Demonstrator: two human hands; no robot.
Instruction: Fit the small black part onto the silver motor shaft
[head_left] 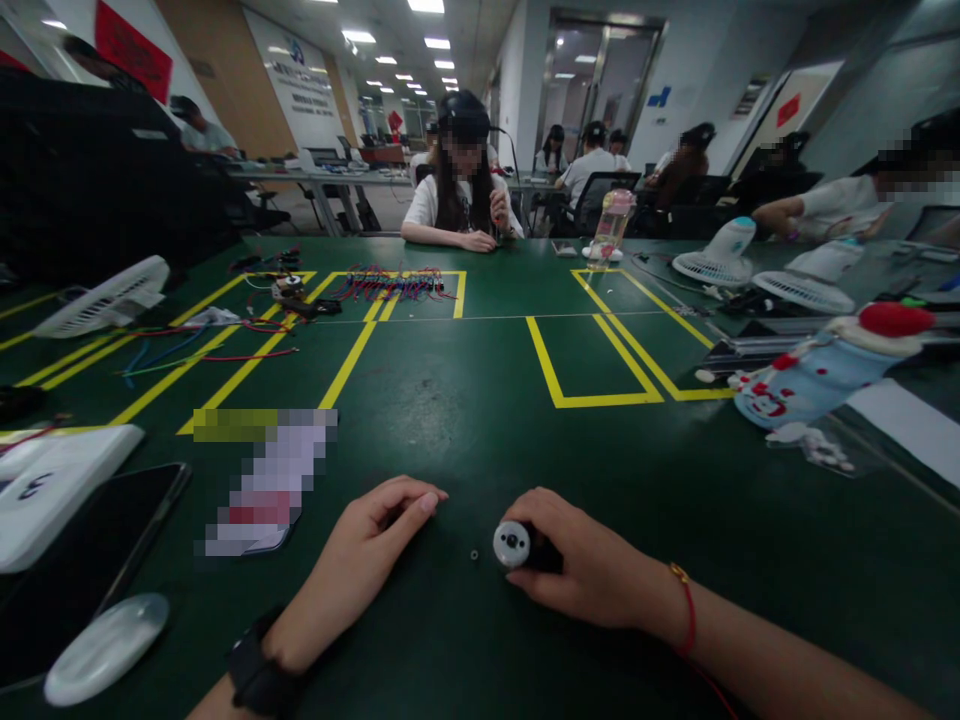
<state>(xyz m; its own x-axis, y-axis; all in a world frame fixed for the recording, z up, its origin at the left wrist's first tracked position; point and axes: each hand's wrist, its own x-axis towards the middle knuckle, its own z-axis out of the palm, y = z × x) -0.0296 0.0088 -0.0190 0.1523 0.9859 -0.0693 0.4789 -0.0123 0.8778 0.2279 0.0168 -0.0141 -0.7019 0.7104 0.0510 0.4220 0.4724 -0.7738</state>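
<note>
Green table extends beneath both hands. The right hand grips a black cylinder; its pale metal end, marked with dark holes, faces left, toward the left hand. The left hand is narrow: fingers curled, thumb tip close against the forefinger. A small ring lies on the table between the hands, just beside the metal end of the cylinder. A watch is fitted to the left wrist; a red cord encircles the right wrist. Left of the left hand lies a flat item, blurred. Beyond the left hand, wires lie bundled near yellow tape. Beyond and right of the right hand is a blue bottle with a red top. A person sits across the table, beyond both hands.
</note>
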